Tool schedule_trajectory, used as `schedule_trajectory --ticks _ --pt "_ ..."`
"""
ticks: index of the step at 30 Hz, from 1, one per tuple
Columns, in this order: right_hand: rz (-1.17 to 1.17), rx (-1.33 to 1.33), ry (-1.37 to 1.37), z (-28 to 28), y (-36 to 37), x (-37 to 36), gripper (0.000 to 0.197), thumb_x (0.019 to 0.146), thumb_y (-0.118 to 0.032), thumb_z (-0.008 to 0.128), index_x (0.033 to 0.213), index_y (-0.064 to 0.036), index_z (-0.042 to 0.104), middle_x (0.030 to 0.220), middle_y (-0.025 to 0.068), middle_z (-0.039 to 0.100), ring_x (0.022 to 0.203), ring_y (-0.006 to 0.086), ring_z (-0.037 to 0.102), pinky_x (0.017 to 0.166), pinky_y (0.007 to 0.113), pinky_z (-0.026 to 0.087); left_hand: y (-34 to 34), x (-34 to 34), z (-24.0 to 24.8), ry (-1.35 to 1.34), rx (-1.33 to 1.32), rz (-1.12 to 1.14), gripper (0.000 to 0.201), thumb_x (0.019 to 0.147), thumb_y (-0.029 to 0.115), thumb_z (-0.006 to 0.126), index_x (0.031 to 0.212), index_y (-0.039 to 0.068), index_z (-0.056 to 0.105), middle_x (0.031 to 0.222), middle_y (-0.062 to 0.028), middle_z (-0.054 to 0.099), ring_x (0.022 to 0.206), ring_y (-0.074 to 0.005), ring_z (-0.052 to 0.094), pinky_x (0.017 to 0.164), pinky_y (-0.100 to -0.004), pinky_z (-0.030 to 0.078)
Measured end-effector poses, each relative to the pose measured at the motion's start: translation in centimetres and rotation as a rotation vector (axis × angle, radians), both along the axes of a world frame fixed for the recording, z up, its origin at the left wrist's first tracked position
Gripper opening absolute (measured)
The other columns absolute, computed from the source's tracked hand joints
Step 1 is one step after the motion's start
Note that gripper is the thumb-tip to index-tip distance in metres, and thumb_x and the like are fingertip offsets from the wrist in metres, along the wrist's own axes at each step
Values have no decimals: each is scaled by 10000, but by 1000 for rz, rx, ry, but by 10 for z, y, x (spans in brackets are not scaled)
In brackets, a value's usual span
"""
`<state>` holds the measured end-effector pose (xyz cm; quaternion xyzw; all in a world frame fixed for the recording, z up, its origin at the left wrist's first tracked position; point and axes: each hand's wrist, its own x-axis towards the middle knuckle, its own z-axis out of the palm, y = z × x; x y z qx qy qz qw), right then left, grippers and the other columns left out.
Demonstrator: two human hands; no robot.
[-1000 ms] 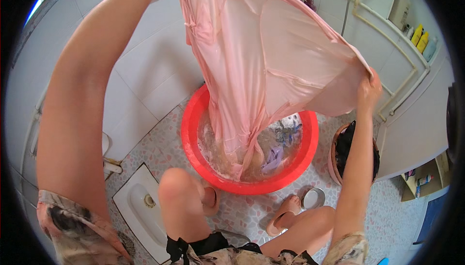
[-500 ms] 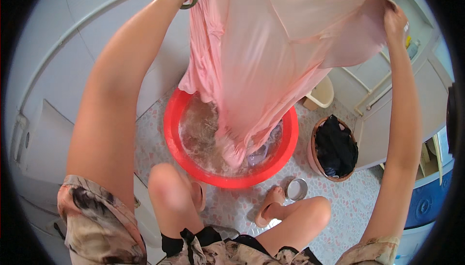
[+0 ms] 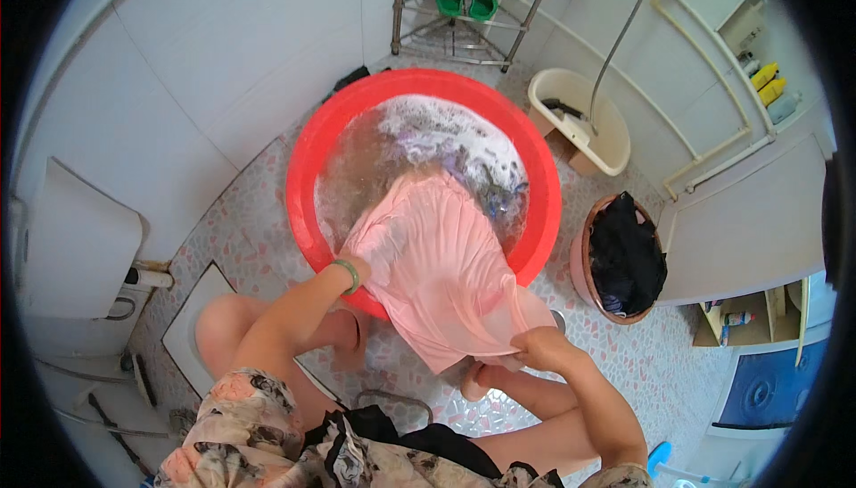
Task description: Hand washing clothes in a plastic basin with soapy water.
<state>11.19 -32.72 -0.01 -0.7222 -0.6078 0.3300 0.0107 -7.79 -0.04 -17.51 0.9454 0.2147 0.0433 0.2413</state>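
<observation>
Right up close, gripping a lower corner of the pink cloth [image 3: 437,265] in the right hand [image 3: 544,348], with fingers clenched on the fabric, out past the tub's near rim. Over on the other side, meeting the cloth's left edge with the left hand [image 3: 355,265], just above a green bracelet [image 3: 348,276]; impossible to tell how tight, with those fingers tucked out of sight.

Draped over the near rim of the red tub [image 3: 308,202], then: partly inside, partly hanging out toward the right foot [image 3: 474,384] and the speckled floor [image 3: 624,363]. Tricky spot! Slick and wet-looking, so apt to slip from the right fingers if tugged hard. Possibly dirtied, too, if let sag onto the tiles, or dripping suds there and making for slippery footing. With too much weight on the near rim, perhaps even slopping water over.

Further in, murky water [image 3: 343,176], then white foam [image 3: 437,118] and bluish clothes [image 3: 504,194], liable to get snagged along if caught in the folds.

Off to the right, a basket [image 3: 584,278] of black clothes [image 3: 627,256]; beyond, a cream basin [image 3: 611,160]; furthest back, a metal rack [image 3: 399,6] with green cups [image 3: 482,6].
</observation>
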Motion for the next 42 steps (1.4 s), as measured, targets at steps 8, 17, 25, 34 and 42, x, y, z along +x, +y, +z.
schedule_trajectory --ticks 8,17,25,34,42 --pt "61 -303 -54 14 17 -7 209 717 -245 523 745 -60 617 684 159 571 673 318 559 617 393 421 5 18 -33 582 -134 -199 475 681 136 468 1155 135 455 1194 -96 378 1113 -218 354 913 -311 301" --pt "94 -364 22 27 21 -25 213 737 -259 521 736 -63 607 652 150 560 650 311 551 605 383 417 -26 64 -24 596 -518 -278 349 660 305 504 849 33 613 797 -151 613 700 -270 580 665 -373 451" --pt "237 -376 58 51 37 -46 198 741 -240 536 685 -57 589 610 143 553 616 314 552 545 394 416 -86 108 -149 534 -630 101 506 754 397 433 1085 23 516 1129 -186 491 1048 -285 474 892 -351 359" --pt "103 85 -3 27 78 -45 120 642 -159 545 635 -40 559 565 141 544 550 327 552 500 400 426 44 109 63 -774 -1794 664 136 826 107 390 862 39 503 857 -106 553 825 -251 541 797 -400 445" --pt "-108 356 201 2 174 -66 251 701 -267 547 773 -34 606 775 180 591 772 306 577 678 407 443 74 120 304 -598 -1417 33 95 832 119 473 784 45 510 726 -22 542 648 -119 531 615 -265 460"
